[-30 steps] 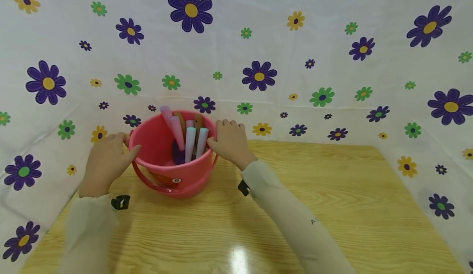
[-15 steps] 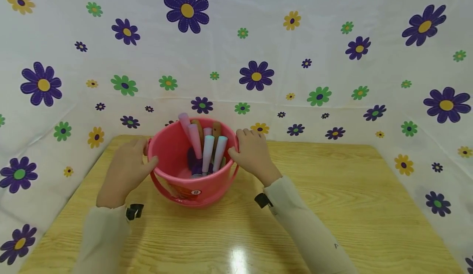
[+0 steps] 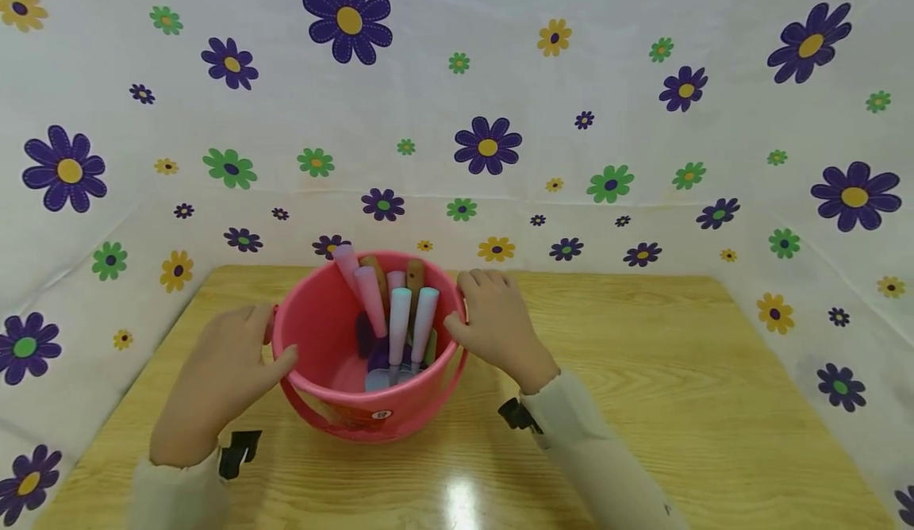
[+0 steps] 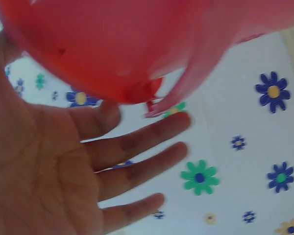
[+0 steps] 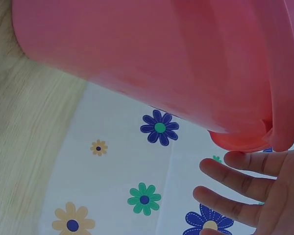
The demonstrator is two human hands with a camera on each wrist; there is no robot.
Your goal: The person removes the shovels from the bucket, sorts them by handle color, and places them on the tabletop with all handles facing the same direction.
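Observation:
A pink bucket [image 3: 314, 339] with a pink carrying handle stands left of centre in the head view; whether its base touches the table cannot be told. On its left side my left hand [image 3: 221, 371] holds the rim, thumb over the edge, and in the left wrist view the other fingers [image 4: 147, 137] stretch out past it. My right hand [image 3: 496, 328] holds the opposite rim, thumb on the edge and a fingertip against the rim's tab in the right wrist view. Inside lean several long tapered handles [image 3: 400, 328], pink to pale blue, plus brown ones [image 3: 415, 276]; their lower ends are partly hidden.
A light wood-grain table [image 3: 643, 371] extends to the right and in front of the bucket. White cloth [image 3: 428, 101] printed with purple, green and yellow flowers walls in the back and both sides. A black strap [image 3: 239, 455] shows at the left wrist.
Both hands have carried the bucket away from the back cloth toward me, first to the right, then slightly left. The long handles inside came along with it.

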